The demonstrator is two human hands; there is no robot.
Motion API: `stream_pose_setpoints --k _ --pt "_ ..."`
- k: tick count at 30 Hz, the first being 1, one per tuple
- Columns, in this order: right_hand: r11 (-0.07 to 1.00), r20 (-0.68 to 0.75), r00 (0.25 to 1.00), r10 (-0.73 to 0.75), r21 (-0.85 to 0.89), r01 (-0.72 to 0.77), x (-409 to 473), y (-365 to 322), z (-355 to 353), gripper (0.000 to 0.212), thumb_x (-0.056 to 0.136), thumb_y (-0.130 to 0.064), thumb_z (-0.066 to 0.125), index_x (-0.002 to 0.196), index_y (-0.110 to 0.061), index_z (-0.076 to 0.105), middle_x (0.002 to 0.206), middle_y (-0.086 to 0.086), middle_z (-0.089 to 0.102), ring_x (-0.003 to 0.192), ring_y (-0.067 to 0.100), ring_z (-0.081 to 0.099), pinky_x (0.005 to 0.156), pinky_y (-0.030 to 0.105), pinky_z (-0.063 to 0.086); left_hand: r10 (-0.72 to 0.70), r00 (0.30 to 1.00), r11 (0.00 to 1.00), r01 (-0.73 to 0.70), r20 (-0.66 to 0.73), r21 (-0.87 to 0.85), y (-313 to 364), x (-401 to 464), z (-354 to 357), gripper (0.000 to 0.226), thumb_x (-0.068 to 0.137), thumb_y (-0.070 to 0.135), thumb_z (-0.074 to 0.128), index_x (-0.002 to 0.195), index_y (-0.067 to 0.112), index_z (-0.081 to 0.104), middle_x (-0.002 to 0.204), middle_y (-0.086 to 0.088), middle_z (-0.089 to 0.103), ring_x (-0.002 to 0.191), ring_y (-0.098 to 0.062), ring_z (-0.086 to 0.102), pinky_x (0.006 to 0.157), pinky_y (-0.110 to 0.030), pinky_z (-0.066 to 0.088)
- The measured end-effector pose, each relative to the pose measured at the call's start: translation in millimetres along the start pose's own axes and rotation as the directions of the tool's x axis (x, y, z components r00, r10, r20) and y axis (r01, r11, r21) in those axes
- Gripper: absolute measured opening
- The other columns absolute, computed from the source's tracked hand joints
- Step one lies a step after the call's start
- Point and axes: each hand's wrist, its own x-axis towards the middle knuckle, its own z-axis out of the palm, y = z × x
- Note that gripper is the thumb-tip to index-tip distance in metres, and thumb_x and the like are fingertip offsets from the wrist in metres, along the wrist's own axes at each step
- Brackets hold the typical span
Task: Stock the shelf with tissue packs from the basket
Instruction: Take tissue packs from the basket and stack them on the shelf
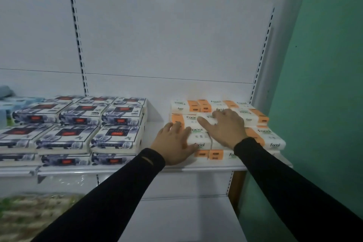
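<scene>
At centre right of the frame, the left hand (pixel 175 144) and right hand (pixel 225 128) lie flat, fingers spread and holding nothing, on the white-and-orange plastic-wrapped tissue packs (pixel 263 135) stacked on the white metal shelf (pixel 117 170); press evenly to square the stack.

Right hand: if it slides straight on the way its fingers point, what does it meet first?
The right hand lies flat on the orange-and-white tissue packs, fingers pointing up-left toward the back. It would probably cross the rear packs, then meet the white back panel. Depth is unclear.
</scene>
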Motion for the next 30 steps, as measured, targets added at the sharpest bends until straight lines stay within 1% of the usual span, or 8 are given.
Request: stream_pose_setpoints --k 5,10,12,15,18,22,26,30 --pt "0.988 -0.063 0.986 -0.153 -0.018 0.152 -8.2 14.9 3.1 0.073 0.093 -0.069 0.020 0.145 -0.023 0.043 0.151 0.007 0.039 0.142 0.025 0.026 0.118 0.047 0.015 -0.014 1.000 0.999 0.015 0.010 -0.050 1.8 -2.6 -2.2 0.095 0.068 0.080 0.007 0.139 0.024 0.038 0.143 -0.009 0.040 0.135 -0.033 0.031 0.112 -0.046 0.028" --pt "0.946 0.086 0.943 -0.321 -0.008 0.323 -20.7 23.1 0.0 0.075 0.090 -0.065 0.013 0.152 -0.025 0.028 0.160 0.002 0.025 0.149 0.022 0.014 0.120 0.041 0.008 -0.022 0.999 0.998 0.025 0.044 -0.061 3.1 -2.1 -5.3 0.072 0.091 0.070 0.031 0.144 0.022 0.034 0.152 -0.010 0.032 0.141 -0.032 0.023 0.116 -0.045 0.023" --pt "0.948 0.119 0.942 -0.314 -0.012 0.318 -16.5 23.8 0.4 0.069 0.095 -0.063 0.018 0.153 -0.026 0.025 0.161 0.002 0.024 0.149 0.021 0.014 0.120 0.040 0.009 -0.020 0.999 0.997 0.024 0.047 -0.080 3.1 -2.5 -5.1 0.069 0.092 0.067 0.033 0.145 0.022 0.034 0.152 -0.010 0.032 0.141 -0.030 0.022 0.116 -0.043 0.022" --pt "0.952 0.163 0.940 -0.300 -0.016 0.306 -7.0 21.6 0.3 0.063 0.100 -0.057 0.022 0.154 -0.026 0.021 0.162 0.003 0.019 0.149 0.021 0.011 0.120 0.039 0.008 -0.023 0.998 0.995 0.028 0.050 -0.092 1.4 -2.8 -4.0 0.085 0.081 0.079 0.023 0.145 0.024 0.034 0.151 -0.008 0.033 0.140 -0.027 0.023 0.116 -0.039 0.023" --pt "0.961 0.206 0.942 -0.264 -0.034 0.276 5.4 19.7 4.3 0.064 0.100 -0.057 0.021 0.155 -0.025 0.017 0.163 0.004 0.015 0.150 0.022 0.008 0.121 0.041 0.007 -0.018 0.999 0.996 0.022 0.044 -0.092 1.3 -2.4 -3.9 0.076 0.088 0.074 0.029 0.145 0.023 0.034 0.151 -0.007 0.033 0.140 -0.027 0.023 0.115 -0.039 0.023" --pt "0.973 0.249 0.947 -0.201 -0.062 0.222 23.6 17.8 11.8 0.067 0.098 -0.061 0.017 0.156 -0.027 0.014 0.164 0.005 0.012 0.150 0.025 0.006 0.121 0.046 0.008 -0.022 0.999 0.995 0.027 0.049 -0.093 0.5 -1.7 -4.2 0.094 0.074 0.083 0.012 0.143 0.024 0.035 0.149 -0.007 0.035 0.139 -0.028 0.026 0.115 -0.042 0.025" --pt "0.979 0.259 0.953 -0.160 -0.079 0.186 32.4 18.1 12.5 0.067 0.098 -0.062 0.017 0.156 -0.027 0.015 0.164 0.005 0.012 0.150 0.026 0.008 0.121 0.047 0.007 -0.031 0.999 0.995 0.035 0.039 -0.092 -0.1 -0.7 -2.0 0.071 0.091 0.069 0.030 0.146 0.024 0.033 0.152 -0.007 0.033 0.141 -0.029 0.023 0.116 -0.043 0.024" --pt "0.978 0.247 0.958 -0.149 -0.107 0.180 33.4 16.9 11.2 0.070 0.097 -0.064 0.016 0.156 -0.026 0.017 0.163 0.009 0.015 0.149 0.027 0.012 0.120 0.048 0.011 -0.024 0.999 0.995 0.026 0.030 -0.092 1.0 -1.4 -4.0 0.068 0.093 0.066 0.031 0.146 0.023 0.033 0.151 -0.007 0.034 0.140 -0.028 0.024 0.115 -0.043 0.024"
